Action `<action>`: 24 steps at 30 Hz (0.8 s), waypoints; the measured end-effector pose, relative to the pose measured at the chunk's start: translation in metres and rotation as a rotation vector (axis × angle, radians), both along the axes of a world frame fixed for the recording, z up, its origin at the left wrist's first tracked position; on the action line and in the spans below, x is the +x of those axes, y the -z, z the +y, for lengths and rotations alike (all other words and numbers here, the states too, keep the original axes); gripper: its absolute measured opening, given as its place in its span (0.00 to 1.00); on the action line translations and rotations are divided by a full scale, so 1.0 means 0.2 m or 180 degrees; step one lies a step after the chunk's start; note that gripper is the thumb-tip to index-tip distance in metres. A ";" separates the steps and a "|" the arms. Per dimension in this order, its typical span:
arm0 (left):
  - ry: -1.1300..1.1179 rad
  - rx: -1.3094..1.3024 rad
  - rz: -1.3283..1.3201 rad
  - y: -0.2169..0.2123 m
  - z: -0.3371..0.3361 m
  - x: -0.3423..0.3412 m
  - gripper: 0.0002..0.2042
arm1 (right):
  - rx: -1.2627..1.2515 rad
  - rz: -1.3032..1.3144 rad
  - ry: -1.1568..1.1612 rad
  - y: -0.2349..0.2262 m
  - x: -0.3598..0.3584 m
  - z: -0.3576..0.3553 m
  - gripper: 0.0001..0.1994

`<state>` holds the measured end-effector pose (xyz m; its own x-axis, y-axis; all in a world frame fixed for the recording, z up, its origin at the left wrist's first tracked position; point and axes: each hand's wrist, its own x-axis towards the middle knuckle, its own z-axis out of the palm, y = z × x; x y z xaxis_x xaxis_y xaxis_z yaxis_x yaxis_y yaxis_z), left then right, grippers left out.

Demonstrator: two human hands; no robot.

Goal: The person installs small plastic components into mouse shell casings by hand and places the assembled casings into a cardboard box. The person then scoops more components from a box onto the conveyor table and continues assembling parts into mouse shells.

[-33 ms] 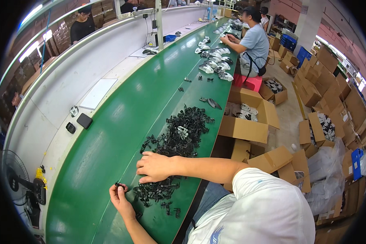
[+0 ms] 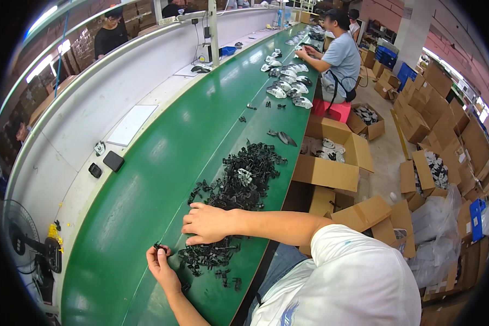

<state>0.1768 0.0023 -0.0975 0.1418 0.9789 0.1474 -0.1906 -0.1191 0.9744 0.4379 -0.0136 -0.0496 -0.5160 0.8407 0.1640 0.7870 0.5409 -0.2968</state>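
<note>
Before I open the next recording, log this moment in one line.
left fingers: pinching small black part; right fingers: at black-part pile, grip unclear; surface: green tabletop; farther along: white shells

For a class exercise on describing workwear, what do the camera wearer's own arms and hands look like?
The right hand and left hand are bare, with no gloves or wristbands visible. The right arm has a short white sleeve; any left sleeve is out of view. The white shirt carries a blue print near the picture's lower edge.
</note>
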 end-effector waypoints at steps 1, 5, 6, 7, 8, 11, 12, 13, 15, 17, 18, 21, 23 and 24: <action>-0.0022 -0.0002 0.0021 -0.01 0.00 0.01 0.05 | 0.0017 -0.0001 -0.0017 -0.02 -0.01 -0.01 0.25; -0.0003 -0.0020 0.0007 0.01 0.00 0.01 0.05 | -0.0059 -0.0294 -0.0019 -0.02 -0.06 -0.09 0.25; 0.0018 0.0005 -0.0049 0.01 0.01 0.01 0.05 | 0.0107 -0.0232 0.0037 -0.01 -0.07 -0.10 0.25; 0.0018 0.0002 -0.0048 0.01 0.01 0.01 0.05 | 0.0254 -0.0170 0.0100 0.00 -0.09 -0.13 0.25; -0.0003 0.0000 -0.0038 0.01 0.01 0.02 0.05 | 0.0233 0.0028 0.0076 0.02 -0.11 -0.15 0.26; -0.0052 -0.0025 -0.0038 0.01 0.01 0.02 0.05 | 0.0228 -0.0105 -0.0032 0.01 -0.17 -0.20 0.27; -0.0077 -0.0038 -0.0052 0.02 0.01 0.01 0.05 | 0.0026 -0.0194 0.0009 -0.01 -0.17 -0.20 0.28; -0.0077 -0.0039 -0.0046 0.02 0.01 0.01 0.05 | 0.0025 -0.0187 0.0010 0.00 -0.17 -0.21 0.28; -0.0068 -0.0035 -0.0093 0.01 0.01 0.00 0.06 | 0.0525 0.0193 0.0162 0.04 -0.19 -0.21 0.28; -0.0126 -0.0111 -0.0253 0.00 0.01 0.00 0.06 | 0.0446 0.0086 0.0004 0.03 -0.23 -0.23 0.28; -0.0183 -0.0182 -0.0413 0.00 0.01 0.00 0.07 | 0.0372 -0.0021 -0.0154 0.03 -0.24 -0.24 0.29; -0.0176 -0.0170 -0.0554 0.02 0.02 -0.01 0.07 | 0.0044 -0.0280 -0.0219 -0.02 -0.26 -0.26 0.28; -0.0150 -0.0152 -0.0543 0.02 0.03 0.00 0.08 | -0.0171 -0.0178 -0.0190 -0.02 -0.25 -0.27 0.31; -0.0113 -0.0130 -0.0536 0.02 0.03 0.00 0.08 | 0.0118 0.0022 -0.0246 -0.02 -0.24 -0.30 0.34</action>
<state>0.1778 0.0075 -0.1010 0.0839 0.9885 0.1261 -0.3478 -0.0895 0.9333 0.3896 -0.0744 -0.0458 -0.5780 0.7917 0.1979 0.7404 0.6108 -0.2807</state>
